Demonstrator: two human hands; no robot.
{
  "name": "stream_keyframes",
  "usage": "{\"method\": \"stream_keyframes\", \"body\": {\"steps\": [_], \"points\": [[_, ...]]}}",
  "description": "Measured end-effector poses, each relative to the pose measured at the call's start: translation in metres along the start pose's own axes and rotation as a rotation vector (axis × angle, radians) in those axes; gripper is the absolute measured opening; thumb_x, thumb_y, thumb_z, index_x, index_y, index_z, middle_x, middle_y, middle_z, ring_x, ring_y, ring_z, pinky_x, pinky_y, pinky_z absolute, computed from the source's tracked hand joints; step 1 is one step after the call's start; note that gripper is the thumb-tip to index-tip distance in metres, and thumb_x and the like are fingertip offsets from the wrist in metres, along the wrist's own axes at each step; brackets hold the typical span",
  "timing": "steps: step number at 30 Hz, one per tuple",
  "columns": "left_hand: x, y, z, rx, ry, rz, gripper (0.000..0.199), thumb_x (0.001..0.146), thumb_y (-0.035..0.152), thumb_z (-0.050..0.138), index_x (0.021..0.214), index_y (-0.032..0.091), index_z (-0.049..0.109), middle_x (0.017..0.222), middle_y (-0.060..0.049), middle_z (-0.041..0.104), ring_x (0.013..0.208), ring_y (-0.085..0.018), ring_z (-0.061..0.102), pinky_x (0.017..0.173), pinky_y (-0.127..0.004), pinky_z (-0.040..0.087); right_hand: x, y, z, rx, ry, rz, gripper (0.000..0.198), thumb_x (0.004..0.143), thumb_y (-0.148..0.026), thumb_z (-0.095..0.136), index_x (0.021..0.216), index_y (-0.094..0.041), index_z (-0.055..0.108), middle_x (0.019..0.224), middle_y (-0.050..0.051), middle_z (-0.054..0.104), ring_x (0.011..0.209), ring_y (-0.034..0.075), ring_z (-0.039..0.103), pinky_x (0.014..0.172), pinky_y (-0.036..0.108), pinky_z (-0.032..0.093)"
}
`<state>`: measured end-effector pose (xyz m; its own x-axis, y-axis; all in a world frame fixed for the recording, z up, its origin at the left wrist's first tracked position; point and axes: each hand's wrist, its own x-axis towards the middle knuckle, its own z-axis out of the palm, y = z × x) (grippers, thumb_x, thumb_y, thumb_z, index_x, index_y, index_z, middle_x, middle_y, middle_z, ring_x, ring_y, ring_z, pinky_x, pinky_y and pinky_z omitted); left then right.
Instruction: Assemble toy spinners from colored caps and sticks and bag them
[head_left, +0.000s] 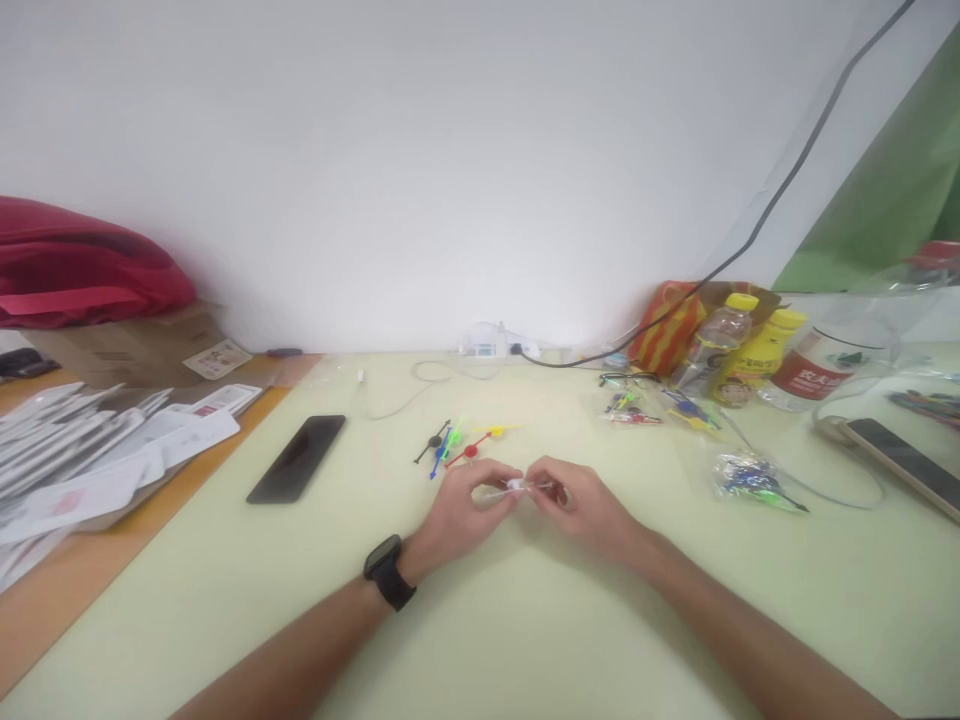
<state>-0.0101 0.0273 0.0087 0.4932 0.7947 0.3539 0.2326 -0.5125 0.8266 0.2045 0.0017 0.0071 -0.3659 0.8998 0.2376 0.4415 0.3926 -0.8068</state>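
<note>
Above the middle of the table, my left hand (463, 512) pinches a small white plastic arrow spinner (515, 485) between thumb and fingers. My right hand (583, 506) is closed on the other side of the same piece, its fingertips close to my left ones. The fingers hide much of the spinner. Just beyond my left hand lie loose arrow spinners: a black one (433, 442), a blue one (440, 455), a green one (454, 438), a red one (471, 452) and a yellow one (498, 431).
A dark phone (297, 460) lies at left, near stacked white packets (97, 440) and a cardboard box (127, 345). At right are bagged spinners (750, 475), a yellow bottle (759, 358), a large jug (821, 368) and another phone (907, 465). A power strip (487, 345) sits against the wall.
</note>
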Motion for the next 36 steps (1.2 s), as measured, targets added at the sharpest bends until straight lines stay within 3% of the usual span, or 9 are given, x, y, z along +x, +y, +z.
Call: {"method": "stream_keyframes", "body": {"steps": [8, 17, 20, 23, 25, 29, 32, 34, 36], "points": [[0.000, -0.005, -0.005, -0.016, 0.042, -0.037, 0.008, 0.085, 0.026, 0.076, 0.089, 0.019, 0.077, 0.085, -0.005, 0.078, 0.076, -0.019, 0.071, 0.074, -0.032, 0.057, 0.000, -0.004, 0.000, 0.046, 0.019, 0.009, 0.015, 0.098, -0.031, 0.057, 0.091, -0.021, 0.066, 0.080, 0.001, 0.067, 0.069, 0.015, 0.057, 0.062, 0.027, 0.043], [0.006, 0.004, -0.009, -0.472, -0.149, -0.181, 0.021, 0.092, 0.036, 0.071, 0.093, 0.016, 0.075, 0.116, -0.014, 0.074, 0.111, -0.028, 0.069, 0.101, -0.044, 0.054, 0.007, 0.002, -0.011, 0.195, 0.049, 0.030, 0.015, 0.095, -0.034, 0.063, 0.094, -0.020, 0.068, 0.086, 0.002, 0.065, 0.073, 0.016, 0.058, 0.067, 0.029, 0.047], [0.007, 0.002, -0.011, -0.500, -0.156, -0.236, 0.022, 0.089, 0.038, 0.076, 0.096, 0.017, 0.075, 0.106, -0.012, 0.076, 0.103, -0.025, 0.070, 0.095, -0.040, 0.055, 0.006, 0.006, -0.011, 0.214, 0.074, 0.033, 0.018, 0.096, -0.037, 0.062, 0.105, -0.022, 0.066, 0.099, 0.005, 0.065, 0.082, 0.018, 0.062, 0.072, 0.032, 0.051], [0.008, 0.000, -0.011, -0.538, -0.109, -0.288, 0.027, 0.086, 0.038, 0.078, 0.105, 0.019, 0.074, 0.100, -0.008, 0.074, 0.095, -0.021, 0.070, 0.088, -0.036, 0.057, 0.006, 0.008, -0.010, 0.139, 0.197, -0.006, 0.028, 0.095, -0.040, 0.061, 0.119, -0.025, 0.063, 0.116, 0.008, 0.061, 0.097, 0.022, 0.061, 0.079, 0.035, 0.052], [0.008, -0.001, -0.010, -0.564, -0.098, -0.303, 0.027, 0.087, 0.038, 0.078, 0.106, 0.019, 0.074, 0.102, -0.007, 0.074, 0.095, -0.020, 0.070, 0.089, -0.035, 0.056, 0.005, 0.008, -0.011, 0.098, 0.245, -0.019, 0.030, 0.097, -0.041, 0.059, 0.123, -0.026, 0.061, 0.110, 0.008, 0.061, 0.093, 0.021, 0.060, 0.078, 0.035, 0.052], [0.008, -0.002, -0.010, -0.563, -0.076, -0.312, 0.024, 0.086, 0.037, 0.079, 0.101, 0.018, 0.075, 0.097, -0.006, 0.074, 0.093, -0.019, 0.069, 0.090, -0.034, 0.055, 0.002, 0.002, -0.010, 0.155, 0.174, -0.013, 0.037, 0.102, -0.042, 0.049, 0.135, -0.026, 0.054, 0.084, 0.001, 0.056, 0.072, 0.017, 0.053, 0.063, 0.030, 0.045], [0.008, -0.001, -0.010, -0.562, -0.068, -0.323, 0.025, 0.085, 0.036, 0.080, 0.101, 0.017, 0.075, 0.097, -0.007, 0.073, 0.093, -0.019, 0.069, 0.090, -0.035, 0.055, 0.000, -0.001, -0.006, 0.205, 0.178, -0.028, 0.048, 0.102, -0.044, 0.050, 0.147, -0.028, 0.041, 0.088, 0.000, 0.056, 0.067, 0.015, 0.049, 0.062, 0.029, 0.043], [0.008, -0.001, -0.010, -0.557, -0.060, -0.323, 0.025, 0.085, 0.037, 0.080, 0.100, 0.017, 0.075, 0.097, -0.007, 0.074, 0.093, -0.019, 0.069, 0.090, -0.034, 0.055, -0.001, -0.001, -0.005, 0.231, 0.179, 0.001, 0.038, 0.103, -0.048, 0.048, 0.132, -0.026, 0.054, 0.087, 0.000, 0.057, 0.064, 0.014, 0.047, 0.062, 0.028, 0.042], [0.008, -0.001, -0.010, -0.551, -0.038, -0.324, 0.026, 0.084, 0.037, 0.081, 0.100, 0.017, 0.075, 0.097, -0.007, 0.074, 0.092, -0.019, 0.069, 0.089, -0.035, 0.056, -0.001, 0.000, -0.008, 0.259, 0.061, 0.068, 0.045, 0.104, -0.054, 0.041, 0.087, -0.021, 0.065, 0.070, -0.001, 0.054, 0.058, 0.014, 0.043, 0.060, 0.029, 0.040]]}}
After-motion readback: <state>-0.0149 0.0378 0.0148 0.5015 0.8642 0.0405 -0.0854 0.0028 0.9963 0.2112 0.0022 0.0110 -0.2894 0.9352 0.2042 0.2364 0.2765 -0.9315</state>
